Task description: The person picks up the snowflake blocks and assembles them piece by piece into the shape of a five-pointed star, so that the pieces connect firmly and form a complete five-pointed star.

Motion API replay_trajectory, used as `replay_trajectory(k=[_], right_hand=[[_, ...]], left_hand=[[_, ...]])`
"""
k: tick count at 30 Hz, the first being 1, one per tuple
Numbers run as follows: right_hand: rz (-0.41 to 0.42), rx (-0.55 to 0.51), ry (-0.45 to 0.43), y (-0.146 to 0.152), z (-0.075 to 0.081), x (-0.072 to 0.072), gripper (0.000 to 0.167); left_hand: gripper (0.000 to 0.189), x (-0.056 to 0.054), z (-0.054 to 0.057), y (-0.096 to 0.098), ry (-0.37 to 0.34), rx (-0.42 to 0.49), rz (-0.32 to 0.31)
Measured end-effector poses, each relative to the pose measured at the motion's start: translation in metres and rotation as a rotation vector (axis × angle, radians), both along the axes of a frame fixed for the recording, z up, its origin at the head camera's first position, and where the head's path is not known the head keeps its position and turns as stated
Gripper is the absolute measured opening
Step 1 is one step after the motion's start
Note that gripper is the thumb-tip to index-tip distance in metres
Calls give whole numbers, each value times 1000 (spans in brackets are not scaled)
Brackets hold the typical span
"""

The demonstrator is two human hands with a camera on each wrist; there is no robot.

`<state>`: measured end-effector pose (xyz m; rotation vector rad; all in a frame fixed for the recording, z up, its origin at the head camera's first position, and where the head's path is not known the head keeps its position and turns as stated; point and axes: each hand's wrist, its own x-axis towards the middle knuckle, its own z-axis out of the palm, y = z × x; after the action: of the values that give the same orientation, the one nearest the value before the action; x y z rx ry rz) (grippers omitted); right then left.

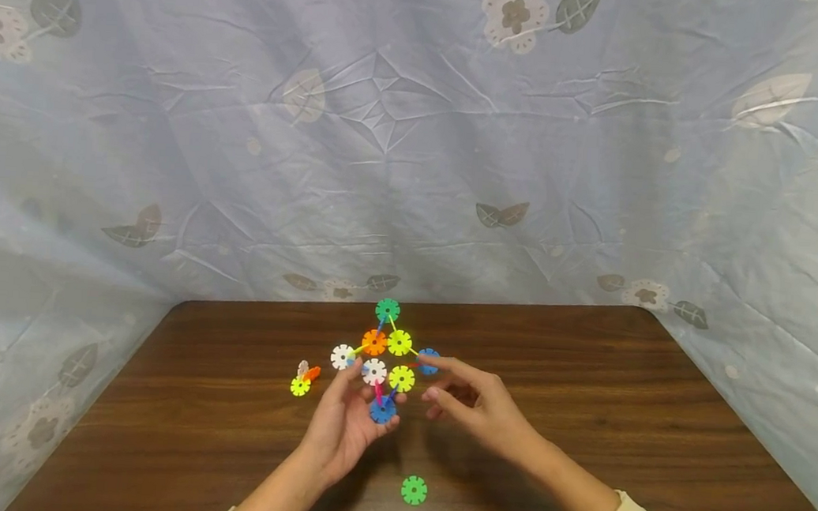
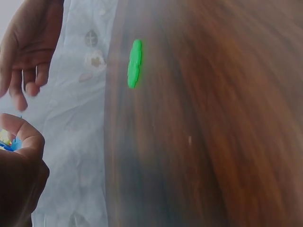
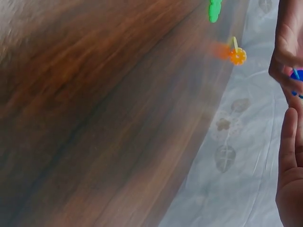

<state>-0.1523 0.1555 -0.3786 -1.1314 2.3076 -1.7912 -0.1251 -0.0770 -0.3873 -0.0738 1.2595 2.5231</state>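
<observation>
My left hand (image 1: 347,429) holds a built figure of slotted plastic discs above the table, gripping it near its lower blue disc (image 1: 382,410). In the figure are a green disc (image 1: 387,310) on top, an orange disc (image 1: 374,342), two yellow discs, two white discs and a blue disc (image 1: 428,360) at the right. The right hand (image 1: 487,411) is beside that right blue disc, its index fingertip at the disc's edge; whether they touch I cannot tell. Its thumb and fingers are apart. Both wrist views show only parts of the hands, with the figure mostly hidden.
A loose green disc (image 1: 414,490) lies on the brown wooden table (image 1: 226,433) near the front. Left of the figure lies a small joined cluster with a yellow disc (image 1: 300,386) and an orange one. A patterned curtain (image 1: 415,169) surrounds the table's back and sides.
</observation>
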Motion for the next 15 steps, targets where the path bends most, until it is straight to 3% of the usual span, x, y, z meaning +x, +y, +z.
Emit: replay_trajectory(k=[3, 7, 11, 15], right_hand=[[-8, -10, 44, -2, -1, -7, 40], [-89, 15, 116, -6, -3, -20, 35], [-161, 119, 115, -17, -6, -35, 33], [-149, 232, 56, -37, -14, -49, 38]], left_hand=[[31, 1, 2, -11, 6, -2, 46], [27, 2, 5, -28, 25, -4, 94], [31, 5, 7, -46, 19, -7, 133], [30, 8, 8, -67, 10, 0, 165]])
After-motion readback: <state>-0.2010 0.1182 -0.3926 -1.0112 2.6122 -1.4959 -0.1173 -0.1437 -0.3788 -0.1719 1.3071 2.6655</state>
